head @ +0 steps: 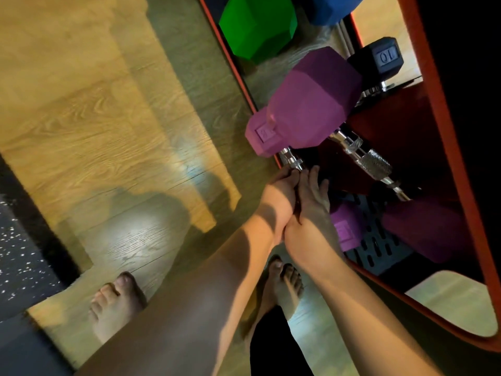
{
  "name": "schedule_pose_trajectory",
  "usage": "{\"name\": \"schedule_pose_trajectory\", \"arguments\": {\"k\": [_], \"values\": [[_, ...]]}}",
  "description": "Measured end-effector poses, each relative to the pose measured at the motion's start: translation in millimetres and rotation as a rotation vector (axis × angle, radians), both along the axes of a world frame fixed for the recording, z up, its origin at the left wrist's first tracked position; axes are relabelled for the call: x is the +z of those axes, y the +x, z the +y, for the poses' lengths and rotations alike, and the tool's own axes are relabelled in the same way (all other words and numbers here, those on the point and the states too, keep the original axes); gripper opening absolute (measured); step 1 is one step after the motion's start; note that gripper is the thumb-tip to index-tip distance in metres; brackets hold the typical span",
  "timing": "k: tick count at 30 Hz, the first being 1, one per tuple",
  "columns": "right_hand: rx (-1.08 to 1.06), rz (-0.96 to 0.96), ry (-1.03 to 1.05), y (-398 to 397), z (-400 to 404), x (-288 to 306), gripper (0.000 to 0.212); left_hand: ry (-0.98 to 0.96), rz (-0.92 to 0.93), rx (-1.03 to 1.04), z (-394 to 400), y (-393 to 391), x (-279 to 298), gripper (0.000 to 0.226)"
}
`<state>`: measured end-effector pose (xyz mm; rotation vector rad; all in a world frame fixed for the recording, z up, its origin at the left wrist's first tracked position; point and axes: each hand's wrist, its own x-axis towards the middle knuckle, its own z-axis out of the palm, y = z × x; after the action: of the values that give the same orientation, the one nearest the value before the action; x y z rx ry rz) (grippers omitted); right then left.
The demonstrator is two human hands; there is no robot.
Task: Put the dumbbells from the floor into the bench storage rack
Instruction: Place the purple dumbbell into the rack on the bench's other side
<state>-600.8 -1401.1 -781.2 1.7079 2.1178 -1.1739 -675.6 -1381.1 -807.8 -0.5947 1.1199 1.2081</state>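
Both hands meet at the chrome handle of a purple dumbbell (264,137). Left hand (282,185) curls round the handle; right hand (311,210) lies against it, fingers fairly straight, grip unclear. Dumbbell: hexagonal matte purple heads, embossed label unreadable. One head sits just beyond the hands, the other beside the right hand on the slotted black rack (379,251). A second purple dumbbell (320,93) lies alongside, further from the hands.

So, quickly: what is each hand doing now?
Left hand: grips the purple dumbbell handle.
Right hand: fingers extended, on the same handle; grip unclear.
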Motion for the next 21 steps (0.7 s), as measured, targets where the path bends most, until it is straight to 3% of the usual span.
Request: {"name": "schedule_pose_trajectory", "arguments": {"k": [2, 5, 10, 16, 21], "values": [[0.003, -0.01, -0.013, 3, 3, -2, 0.075, -0.011, 0.008, -0.019, 6, 1, -5, 0.037], [0.01, -0.012, -0.173, -3, 10, -3, 0.06, 0.019, 0.0, 0.012, 9, 2, -12, 0.024], [-0.054, 0.05, -0.056, -6, 24, -16, 0.082, 0.063, 0.076, -0.045, 14, 3, -17, 0.03], [-0.104, 0.113, -0.047, -7, 25, -20, 0.081, 0.106, 0.053, -0.033, 19, 0, -22, 0.03], [-0.149, 0.122, -0.028, -8, 24, -22, 0.081, 0.188, 0.229, -0.278, 20, -9, -13, 0.025]]}}
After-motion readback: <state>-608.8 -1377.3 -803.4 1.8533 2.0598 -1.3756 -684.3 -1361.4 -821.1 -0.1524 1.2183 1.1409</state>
